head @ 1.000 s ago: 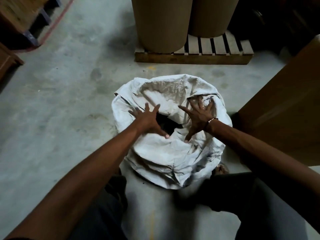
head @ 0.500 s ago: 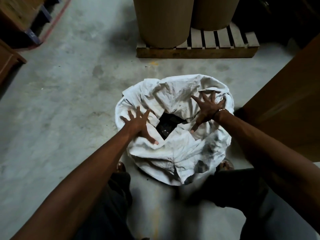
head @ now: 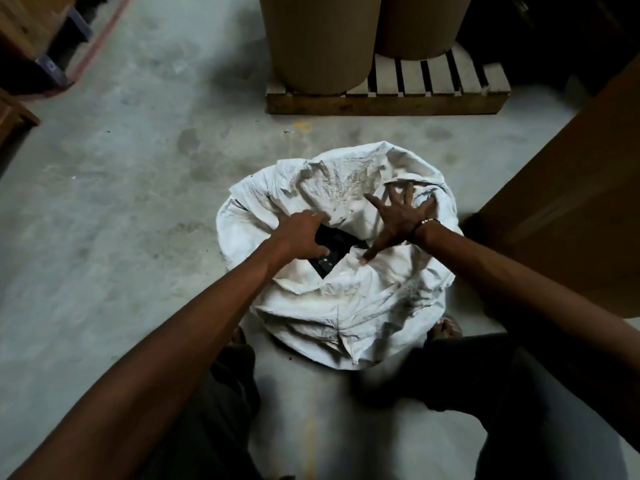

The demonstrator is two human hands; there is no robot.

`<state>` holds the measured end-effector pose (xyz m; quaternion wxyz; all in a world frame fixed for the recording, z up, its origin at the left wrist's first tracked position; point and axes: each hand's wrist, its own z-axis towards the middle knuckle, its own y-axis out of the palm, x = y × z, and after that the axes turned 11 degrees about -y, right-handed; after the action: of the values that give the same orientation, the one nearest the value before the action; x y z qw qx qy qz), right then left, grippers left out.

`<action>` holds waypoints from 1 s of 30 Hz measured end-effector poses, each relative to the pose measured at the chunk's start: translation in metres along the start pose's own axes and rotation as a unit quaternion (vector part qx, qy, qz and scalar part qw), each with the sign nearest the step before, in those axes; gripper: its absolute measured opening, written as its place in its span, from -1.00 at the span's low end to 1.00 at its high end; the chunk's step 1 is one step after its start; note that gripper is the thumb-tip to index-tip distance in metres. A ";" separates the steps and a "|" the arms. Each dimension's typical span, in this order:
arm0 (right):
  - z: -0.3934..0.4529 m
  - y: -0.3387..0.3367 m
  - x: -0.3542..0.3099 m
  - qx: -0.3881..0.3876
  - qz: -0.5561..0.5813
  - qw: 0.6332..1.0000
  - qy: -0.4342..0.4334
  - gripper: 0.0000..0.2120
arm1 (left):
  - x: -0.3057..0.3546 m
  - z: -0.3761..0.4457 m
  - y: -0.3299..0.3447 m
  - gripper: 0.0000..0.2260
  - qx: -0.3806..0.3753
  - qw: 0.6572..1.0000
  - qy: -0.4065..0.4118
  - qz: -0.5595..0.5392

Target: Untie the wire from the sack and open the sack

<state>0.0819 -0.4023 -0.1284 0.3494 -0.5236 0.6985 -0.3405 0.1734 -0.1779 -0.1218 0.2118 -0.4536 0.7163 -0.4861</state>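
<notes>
A white woven sack (head: 346,306) stands on the concrete floor in front of me, its top crumpled and parted around a small dark opening (head: 332,252) that shows black contents. My left hand (head: 301,233) grips the left flap of fabric at the opening's edge, fingers curled over it. My right hand (head: 398,216) lies flat on the right flap with fingers spread wide, thumb near the opening. No wire is visible.
A wooden pallet (head: 384,98) with two large brown cardboard drums (head: 318,39) stands beyond the sack. A big brown box (head: 568,202) sits close on the right. Wooden furniture (head: 20,29) is at the far left. My feet flank the sack.
My left hand went from flat with spread fingers to curled around the left flap by the opening. My right hand stayed spread on the right flap. The camera view shifted slightly.
</notes>
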 end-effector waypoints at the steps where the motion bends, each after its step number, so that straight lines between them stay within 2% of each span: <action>1: -0.001 0.004 0.002 0.009 0.003 1.000 0.003 0.55 | -0.001 0.006 0.000 -0.08 -0.030 1.000 0.004 0.007; 3: -0.004 0.011 0.008 0.026 0.006 1.000 0.002 0.58 | -0.008 0.023 -0.006 0.21 -0.070 0.997 -0.032 0.030; 7: -0.006 0.018 0.015 0.038 -0.059 0.997 -0.025 0.63 | -0.027 0.061 -0.034 0.38 -0.074 0.993 -0.088 0.010; 10: -0.002 0.020 0.019 0.028 -0.093 0.994 -0.042 0.65 | -0.029 0.068 -0.046 0.31 -0.058 0.993 -0.105 0.008; 13: -0.004 0.019 0.019 0.036 -0.080 0.996 -0.034 0.65 | -0.021 0.051 -0.034 0.21 -0.018 0.996 -0.080 -0.019; 16: -0.006 0.018 0.015 0.038 -0.066 0.997 -0.027 0.66 | -0.008 0.028 0.001 0.32 -0.028 0.997 -0.061 -0.036; 18: -0.006 0.017 0.015 0.036 -0.067 0.997 -0.018 0.66 | -0.007 0.011 0.022 0.40 -0.062 0.995 -0.076 0.020; 23: -0.015 0.006 0.021 0.016 -0.095 0.995 0.015 0.63 | -0.047 -0.022 0.039 0.30 -0.087 0.983 -0.144 0.079; 26: -0.024 0.006 0.014 0.017 -0.105 0.994 0.000 0.60 | -0.069 -0.018 0.034 0.21 -0.073 0.990 -0.122 -0.002; 30: -0.053 0.010 -0.001 0.036 -0.093 0.994 -0.054 0.37 | -0.067 -0.039 0.025 -0.20 0.017 0.985 -0.062 -0.160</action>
<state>0.0327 -0.3931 -0.1089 0.3714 -0.5912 0.6143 -0.3677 0.1665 -0.0979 -0.1360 0.1828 -0.5884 0.6113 -0.4967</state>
